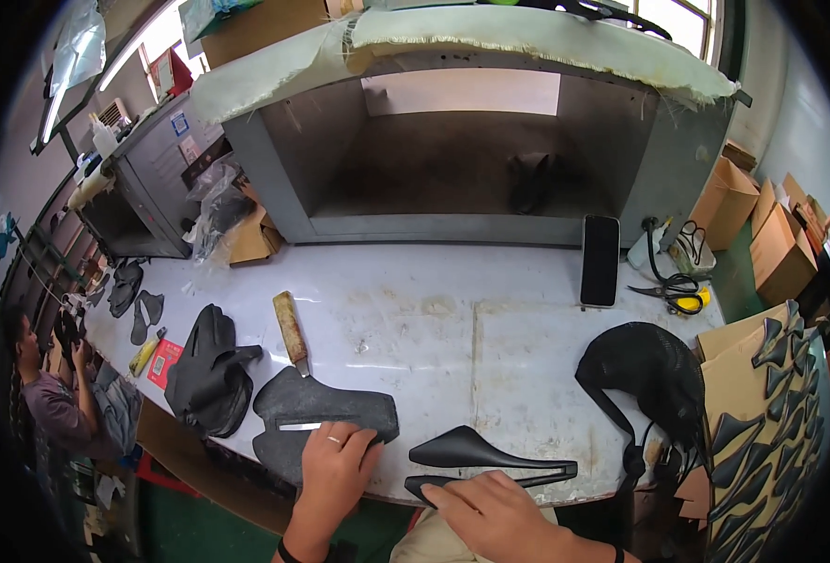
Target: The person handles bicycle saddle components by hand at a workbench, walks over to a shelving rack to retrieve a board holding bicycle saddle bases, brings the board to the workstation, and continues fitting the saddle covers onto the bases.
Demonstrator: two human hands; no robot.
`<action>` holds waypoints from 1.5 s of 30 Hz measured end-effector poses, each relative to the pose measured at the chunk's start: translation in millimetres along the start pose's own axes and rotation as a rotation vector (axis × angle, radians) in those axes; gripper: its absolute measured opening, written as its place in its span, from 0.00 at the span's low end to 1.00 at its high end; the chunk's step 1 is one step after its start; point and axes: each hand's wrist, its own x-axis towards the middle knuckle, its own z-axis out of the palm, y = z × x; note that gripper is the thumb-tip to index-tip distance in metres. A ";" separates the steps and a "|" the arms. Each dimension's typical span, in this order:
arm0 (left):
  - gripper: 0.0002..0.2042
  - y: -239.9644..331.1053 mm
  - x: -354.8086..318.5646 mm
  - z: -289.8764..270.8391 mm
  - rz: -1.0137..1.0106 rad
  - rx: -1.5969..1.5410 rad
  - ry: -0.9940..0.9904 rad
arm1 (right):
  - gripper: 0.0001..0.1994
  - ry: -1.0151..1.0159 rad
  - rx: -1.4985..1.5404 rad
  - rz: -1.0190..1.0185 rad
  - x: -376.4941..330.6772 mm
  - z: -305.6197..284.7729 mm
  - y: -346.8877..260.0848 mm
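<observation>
The person's left hand [335, 469] rests at the near right side of a grey pad [326, 405], fingers bunched together on it; from here I can't tell whether they pinch it. A pale strip shows in the pad's middle. The right hand [494, 511] is closed over the near wing of a black saddle [466, 448], thumb on top. The saddle lies at the front of the desk [415, 347], just right of the pad, narrow end pointing right. The two hands are apart.

Above the pad lies a knife [291, 328], its tip end meeting the pad's edge. A dark bundle [210, 375] sits to the left, a mesh bag [654, 375] to the right. Behind that bag are a phone [601, 261] and scissors [670, 289]. Over at far left, a co-worker [63, 403] holds something dark.
</observation>
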 end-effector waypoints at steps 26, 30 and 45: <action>0.06 -35.4 2.2 -2.1 0.395 0.088 -0.250 | 0.12 -0.268 -0.349 -0.201 53.4 65.6 -1.7; 0.04 -41.4 -3.8 -0.7 0.259 -0.109 -0.188 | 0.14 -0.304 -0.384 -0.177 54.9 68.0 -3.8; 0.21 -94.8 -153.6 -144.5 -0.631 -0.747 1.385 | 0.23 -0.340 -0.275 -0.143 42.6 82.4 19.5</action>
